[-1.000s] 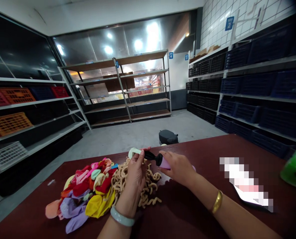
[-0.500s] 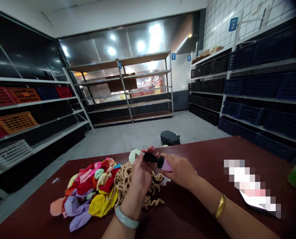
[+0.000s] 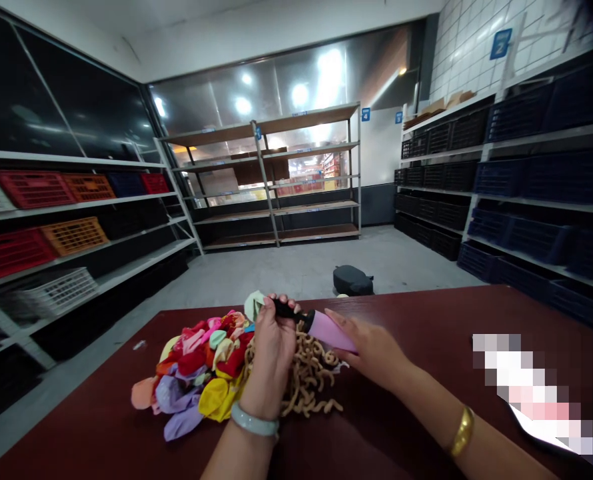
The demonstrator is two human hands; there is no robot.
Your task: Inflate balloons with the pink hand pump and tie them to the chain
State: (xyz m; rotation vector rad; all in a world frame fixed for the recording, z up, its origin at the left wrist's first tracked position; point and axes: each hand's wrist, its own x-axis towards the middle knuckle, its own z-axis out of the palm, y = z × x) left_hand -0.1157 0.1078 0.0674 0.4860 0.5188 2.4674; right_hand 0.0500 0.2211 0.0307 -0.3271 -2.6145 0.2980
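Note:
A hand balloon pump with a black end (image 3: 287,311) and a pink barrel (image 3: 330,332) lies across both my hands above the table. My left hand (image 3: 275,337) wraps its fingers around the black end. A pale green balloon (image 3: 254,306) sticks out at the far side of these fingers; its neck is hidden in them. My right hand (image 3: 366,343) grips the pink barrel from the right. Below my hands lies a heap of tan curled pieces (image 3: 309,377). Left of it spreads a pile of limp balloons (image 3: 196,373) in red, yellow, purple, pink and other colours.
The dark red table (image 3: 401,427) carries a pixelated, bright flat object (image 3: 536,400) at the right. A dark grey bag-like object (image 3: 352,280) sits beyond the table. Shelves (image 3: 311,233) stand at the back, with crates (image 3: 74,238) on the left and dark crates (image 3: 536,237) on the right.
The view has swung slightly left. More of the pink barrel shows, and my left fingers have curled more tightly around the black end. The balloon stays at my left hand.

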